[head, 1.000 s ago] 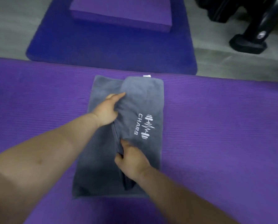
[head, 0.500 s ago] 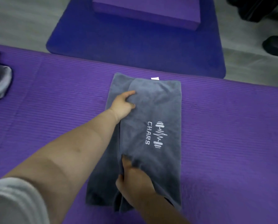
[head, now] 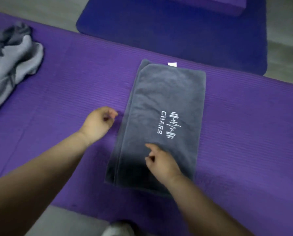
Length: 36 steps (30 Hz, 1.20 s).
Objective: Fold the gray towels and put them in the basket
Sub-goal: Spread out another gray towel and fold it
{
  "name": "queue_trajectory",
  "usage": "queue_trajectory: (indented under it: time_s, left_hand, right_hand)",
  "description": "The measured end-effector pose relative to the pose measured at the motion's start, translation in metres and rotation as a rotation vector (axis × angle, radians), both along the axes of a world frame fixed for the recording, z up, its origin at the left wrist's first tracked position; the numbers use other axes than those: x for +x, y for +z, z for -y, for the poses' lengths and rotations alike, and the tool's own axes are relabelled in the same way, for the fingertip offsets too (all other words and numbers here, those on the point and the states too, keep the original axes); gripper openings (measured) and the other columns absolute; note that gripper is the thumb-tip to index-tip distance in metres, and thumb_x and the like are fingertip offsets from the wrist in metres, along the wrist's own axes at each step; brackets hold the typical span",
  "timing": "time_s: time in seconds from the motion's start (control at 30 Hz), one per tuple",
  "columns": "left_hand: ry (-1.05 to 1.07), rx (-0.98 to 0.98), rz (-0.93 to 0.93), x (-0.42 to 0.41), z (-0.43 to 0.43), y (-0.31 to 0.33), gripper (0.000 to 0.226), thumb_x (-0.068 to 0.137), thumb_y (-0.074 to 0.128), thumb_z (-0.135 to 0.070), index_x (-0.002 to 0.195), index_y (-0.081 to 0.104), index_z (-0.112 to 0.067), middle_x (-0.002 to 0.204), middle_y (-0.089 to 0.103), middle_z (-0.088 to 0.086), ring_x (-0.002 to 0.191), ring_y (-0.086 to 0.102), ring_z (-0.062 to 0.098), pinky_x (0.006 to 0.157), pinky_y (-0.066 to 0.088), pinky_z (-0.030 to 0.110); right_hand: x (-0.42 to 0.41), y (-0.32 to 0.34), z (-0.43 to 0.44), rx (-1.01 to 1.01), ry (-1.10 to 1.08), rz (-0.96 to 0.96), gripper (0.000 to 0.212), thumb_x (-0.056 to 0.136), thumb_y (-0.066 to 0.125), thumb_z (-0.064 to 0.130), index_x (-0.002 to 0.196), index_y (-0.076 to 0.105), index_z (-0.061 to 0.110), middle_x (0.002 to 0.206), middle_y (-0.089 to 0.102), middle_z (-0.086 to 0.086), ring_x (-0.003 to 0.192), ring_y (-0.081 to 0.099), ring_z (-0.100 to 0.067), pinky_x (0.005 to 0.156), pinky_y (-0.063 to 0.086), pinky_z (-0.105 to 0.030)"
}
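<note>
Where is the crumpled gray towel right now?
Head view: the crumpled gray towel lies at the frame's left edge on the purple mat, apart from the folded logo towel and beyond the left hand.

Bare left grip (head: 98, 124), bare right grip (head: 161, 161)

The heap of crumpled gray towels (head: 11, 65) runs off the left edge, so their number cannot be told. The right hand (head: 161, 161) and forearm (head: 207, 206) cover the near right corner of the folded towel (head: 168, 92), whose white tag (head: 172, 64) is too small to read. A pale blurred shape (head: 116, 229) at the bottom edge is cut off, and the top edge crops the purple block (head: 210, 4).
</note>
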<state>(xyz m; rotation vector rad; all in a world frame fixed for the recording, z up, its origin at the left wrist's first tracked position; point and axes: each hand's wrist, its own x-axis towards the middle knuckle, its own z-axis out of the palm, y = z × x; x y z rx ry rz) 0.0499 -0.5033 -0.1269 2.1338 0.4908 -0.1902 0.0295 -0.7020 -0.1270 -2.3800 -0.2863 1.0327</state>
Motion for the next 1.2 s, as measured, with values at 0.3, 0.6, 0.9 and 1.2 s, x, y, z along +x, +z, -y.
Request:
queue_trajectory:
  time_s: [0.3, 0.6, 0.9, 1.2]
  left_hand:
    - [-0.016, -0.021, -0.377, -0.138, 0.026, 0.000, 0.073, 0.036, 0.040, -0.072, 0.089, 0.068, -0.030, 0.064, 0.061, -0.018, 0.073, 0.060, -0.006, 0.065, 0.037, 0.006]
    - [-0.125, 0.279, -0.461, -0.107, 0.038, -0.009, 0.030, 0.082, 0.062, -0.029, 0.058, 0.045, -0.032, 0.096, 0.068, 0.005, 0.099, 0.061, 0.022, 0.075, 0.042, 0.026]
    - [0.171, 0.038, -0.394, -0.128, 0.026, -0.016, 0.037, 0.080, 0.065, -0.009, 0.062, 0.035, -0.019, 0.053, 0.043, -0.003, 0.048, 0.037, 0.005, 0.050, 0.030, 0.020]
    - [0.225, -0.147, -0.174, -0.030, 0.015, -0.018, 0.013, 0.088, 0.055, -0.013, 0.100, 0.051, -0.013, 0.076, 0.056, 0.006, 0.082, 0.053, 0.018, 0.078, 0.040, 0.026]
  right_hand:
    - [-0.037, -0.008, -0.034, 0.036, 0.258, 0.138, 0.036, 0.091, 0.047, 0.024, 0.127, 0.049, 0.019, 0.129, 0.049, -0.002, 0.124, 0.041, -0.017, 0.100, 0.033, -0.023]
    - [-0.033, -0.017, -0.020, 0.028, 0.103, 0.377, 0.034, 0.085, 0.042, 0.019, 0.113, 0.061, 0.015, 0.109, 0.064, -0.005, 0.105, 0.059, -0.022, 0.086, 0.047, -0.024]
    - [-0.028, -0.032, 0.008, -0.085, 0.108, 0.640, 0.034, 0.060, 0.035, 0.027, 0.064, 0.069, 0.024, 0.061, 0.063, 0.010, 0.055, 0.062, -0.009, 0.057, 0.048, -0.018]
    - [0.020, -0.041, 0.046, -0.320, -0.126, 0.729, 0.049, 0.064, 0.042, 0.034, 0.102, 0.063, 0.011, 0.104, 0.069, -0.017, 0.099, 0.062, -0.033, 0.085, 0.051, -0.042]
